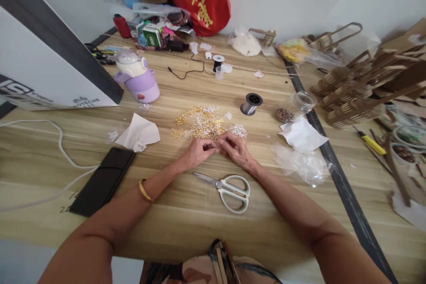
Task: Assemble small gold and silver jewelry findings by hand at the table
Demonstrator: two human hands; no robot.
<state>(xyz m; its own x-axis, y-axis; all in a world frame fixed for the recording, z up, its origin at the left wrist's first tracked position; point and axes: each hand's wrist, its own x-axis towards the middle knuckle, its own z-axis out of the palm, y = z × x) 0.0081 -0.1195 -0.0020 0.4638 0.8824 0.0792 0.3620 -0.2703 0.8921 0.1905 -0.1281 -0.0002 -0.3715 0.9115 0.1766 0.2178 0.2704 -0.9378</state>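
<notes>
My left hand [199, 152] and my right hand [234, 148] meet at the middle of the table, fingertips pinched close together. Whatever sits between them is too small to make out. Just beyond lies a loose pile of gold and silver beads and findings [204, 125], with silver pin-like pieces [238, 131] at its right side. Scissors [229, 190] with pale green handles rest on the wood below my hands, blades pointing left. A spool of thin grey wire or thread [251, 104] stands behind my right hand.
Left are a purple bottle [141, 84], a crumpled tissue [139, 133], a black phone [104, 179] and a large box [49, 53]. A bead jar [296, 106], white paper [303, 135] and plastic bags [304, 164] lie right. Woven baskets [346, 88] stack farther right.
</notes>
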